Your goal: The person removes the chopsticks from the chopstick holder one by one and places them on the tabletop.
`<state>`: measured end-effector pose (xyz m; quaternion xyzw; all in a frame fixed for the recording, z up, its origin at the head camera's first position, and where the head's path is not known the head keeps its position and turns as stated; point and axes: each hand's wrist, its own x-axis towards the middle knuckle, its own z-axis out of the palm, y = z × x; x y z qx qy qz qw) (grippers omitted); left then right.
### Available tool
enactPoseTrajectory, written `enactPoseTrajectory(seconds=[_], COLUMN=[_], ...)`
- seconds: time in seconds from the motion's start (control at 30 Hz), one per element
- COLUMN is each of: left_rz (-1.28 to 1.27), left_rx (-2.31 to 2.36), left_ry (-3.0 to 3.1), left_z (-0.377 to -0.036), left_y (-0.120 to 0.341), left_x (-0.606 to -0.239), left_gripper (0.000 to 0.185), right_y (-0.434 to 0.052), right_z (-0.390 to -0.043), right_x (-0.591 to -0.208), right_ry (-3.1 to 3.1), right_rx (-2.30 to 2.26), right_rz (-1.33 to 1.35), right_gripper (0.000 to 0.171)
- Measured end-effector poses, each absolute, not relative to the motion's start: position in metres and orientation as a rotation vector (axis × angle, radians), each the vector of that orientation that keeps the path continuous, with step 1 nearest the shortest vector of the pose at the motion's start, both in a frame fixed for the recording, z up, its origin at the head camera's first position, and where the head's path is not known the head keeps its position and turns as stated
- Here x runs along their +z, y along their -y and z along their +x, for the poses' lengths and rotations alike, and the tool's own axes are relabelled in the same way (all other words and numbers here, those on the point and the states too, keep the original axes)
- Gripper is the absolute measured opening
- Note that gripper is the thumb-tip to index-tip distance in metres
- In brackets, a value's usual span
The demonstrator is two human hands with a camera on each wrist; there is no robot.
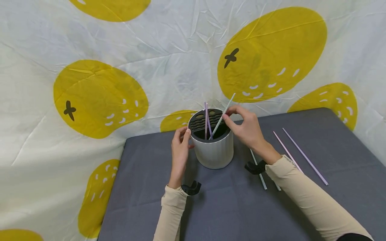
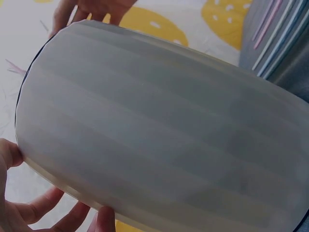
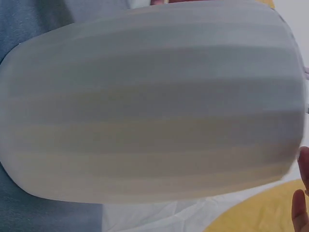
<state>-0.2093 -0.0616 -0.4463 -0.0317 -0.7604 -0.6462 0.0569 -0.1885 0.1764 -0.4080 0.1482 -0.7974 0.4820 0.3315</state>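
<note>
A pale grey ribbed round holder [image 1: 214, 155] with a black slotted top [image 1: 197, 125] stands upright on the table. My left hand [image 1: 180, 144] holds its left side, thumb at the rim; the left wrist view shows its fingers along the ribbed wall. Between thumb and fingers, my right hand [image 1: 245, 127] pinches a thin pale green stick [image 1: 226, 108]. That stick leans to the right, its lower end inside the large front opening. A pink stick [image 1: 206, 125] and a purple stick [image 1: 209, 125] stand in the same opening. In the right wrist view the holder wall [image 3: 154, 106] fills most of the picture.
On the dark grey tablecloth [image 1: 229, 207] to the right lie a purple stick [image 1: 306, 157], a pink stick [image 1: 284, 147] and a pale green stick [image 1: 262, 177]. Another stick end [image 1: 278, 187] shows beneath the right forearm. A white sheet with yellow shapes [image 1: 181, 73] hangs behind.
</note>
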Motion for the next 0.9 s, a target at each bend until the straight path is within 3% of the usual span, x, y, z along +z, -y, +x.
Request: enactPoseTrajectory(seconds=[0.4, 0.9], left_rz=[-0.093, -0.101], left_rx=[-1.962, -1.965], left_ry=[2.297, 2.290], left_z=[-0.210, -0.211], left_y=[0.060, 0.061], left_x=[-0.448, -0.449], left_gripper=[0.038, 0.036], right_y=[-0.197, -0.235], right_z=[-0.179, -0.173], right_x=[-0.388, -0.363], right_ry=[1.742, 1.255], right_rx=[1.590, 1.840], right_rz=[0.384, 0.419], right_gripper=[0.016, 0.010])
